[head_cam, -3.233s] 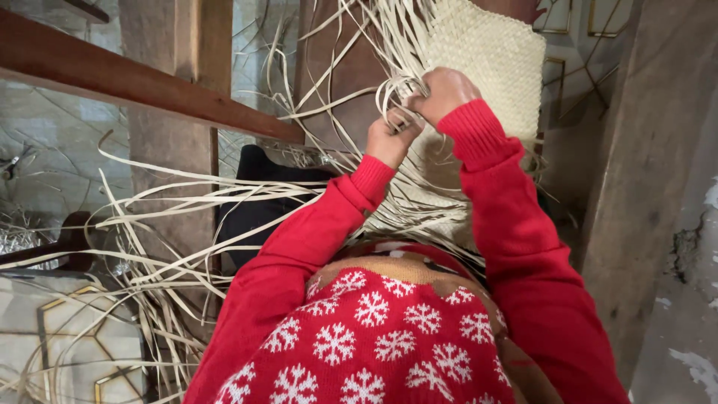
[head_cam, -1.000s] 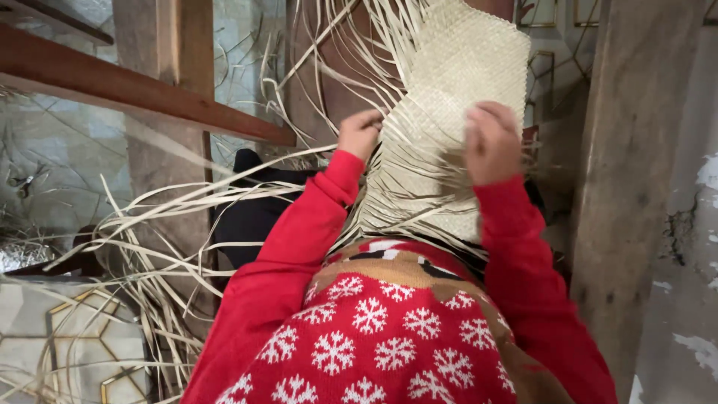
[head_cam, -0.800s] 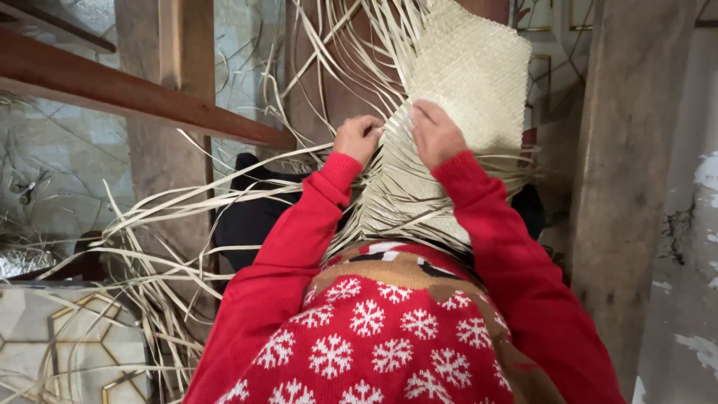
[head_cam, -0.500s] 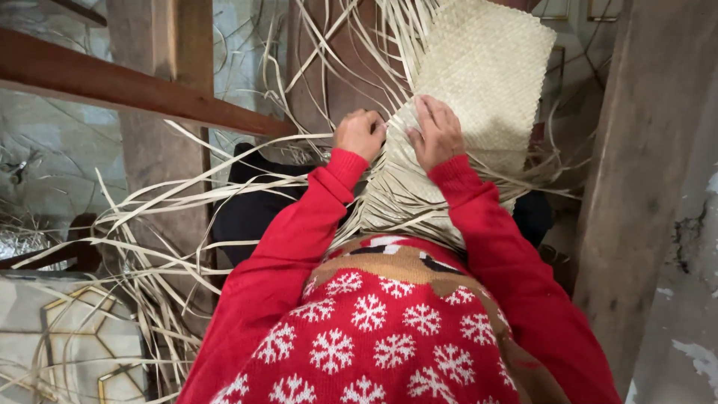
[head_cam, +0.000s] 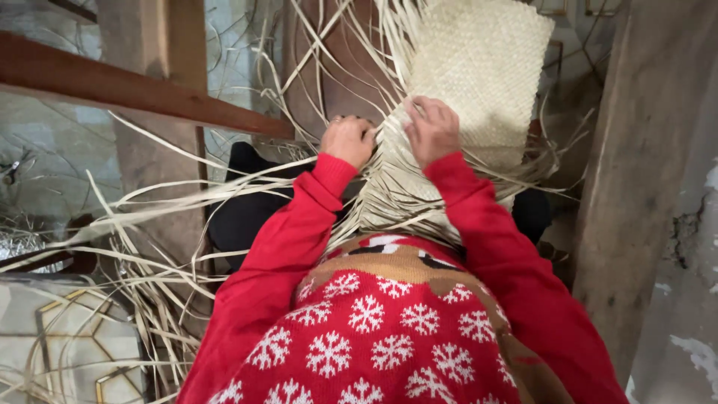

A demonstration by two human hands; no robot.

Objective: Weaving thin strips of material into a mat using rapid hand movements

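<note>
The woven mat [head_cam: 479, 67] runs off the top edge; its lower part is hidden behind both hands and loose strips [head_cam: 187, 202].

1. One woven mat [head_cam: 479, 67] of pale straw lay at the far middle.
2. Two hands were on it: one left hand [head_cam: 348, 140], one right hand [head_cam: 431, 131].
3. Loose straw strips [head_cam: 149, 217] at the left were too many to count.
4. One wooden beam [head_cam: 127, 90] crossed the far left.
5. One wooden post [head_cam: 636, 187] stood at the right.
</note>
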